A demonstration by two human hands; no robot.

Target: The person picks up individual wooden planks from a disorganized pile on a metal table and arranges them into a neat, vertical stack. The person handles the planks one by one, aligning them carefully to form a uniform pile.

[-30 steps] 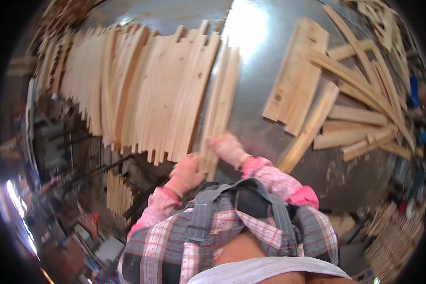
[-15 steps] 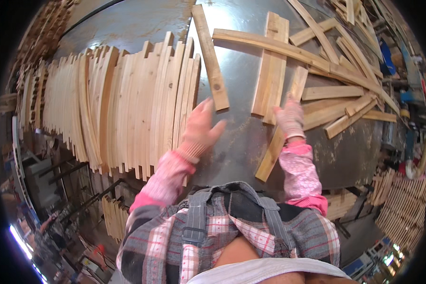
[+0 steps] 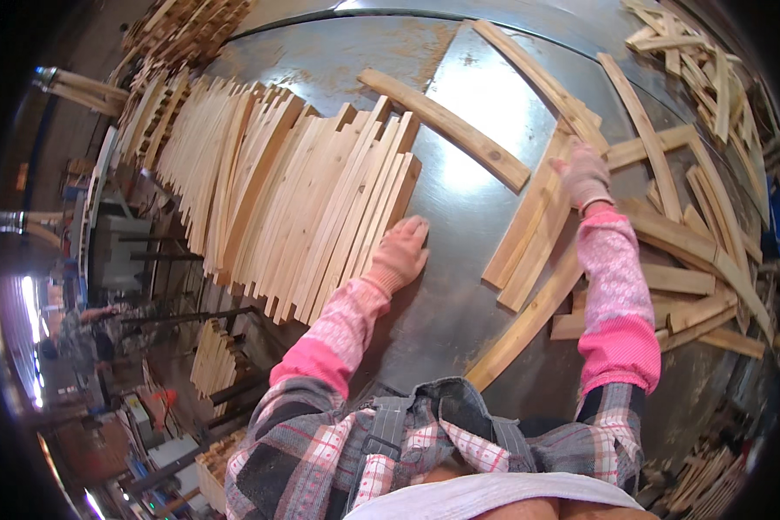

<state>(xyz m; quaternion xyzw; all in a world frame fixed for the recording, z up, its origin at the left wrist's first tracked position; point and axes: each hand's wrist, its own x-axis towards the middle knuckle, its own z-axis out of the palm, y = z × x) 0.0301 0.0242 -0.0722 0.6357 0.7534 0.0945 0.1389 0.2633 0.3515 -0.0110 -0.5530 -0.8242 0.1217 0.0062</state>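
My left hand [image 3: 400, 251] wears a pale pink glove and rests against the near right end of a long row of wooden strips [image 3: 321, 208] standing side by side. Its fingers are extended, and nothing shows in its grasp. Farther right, my gloved right hand [image 3: 585, 176] closes on the near end of a long wooden strip [image 3: 529, 74], whose far end points away to the left. Under and beside that hand lie two flat boards [image 3: 529, 234]. A knotted strip [image 3: 446, 126] lies slantwise between the row and these boards.
More loose strips [image 3: 680, 230] lie crossed over each other on the right of the metal table [image 3: 442, 303]. One strip [image 3: 529, 322] reaches toward the near edge. Piles of wood stand at the far left [image 3: 186, 30] and far right [image 3: 711, 69]. Black support bars [image 3: 182, 318] project at left.
My view has turned. The knotted strip has swung round, away from my left hand, which now touches the row. My right hand has moved from a shorter strip to the long strip's end.
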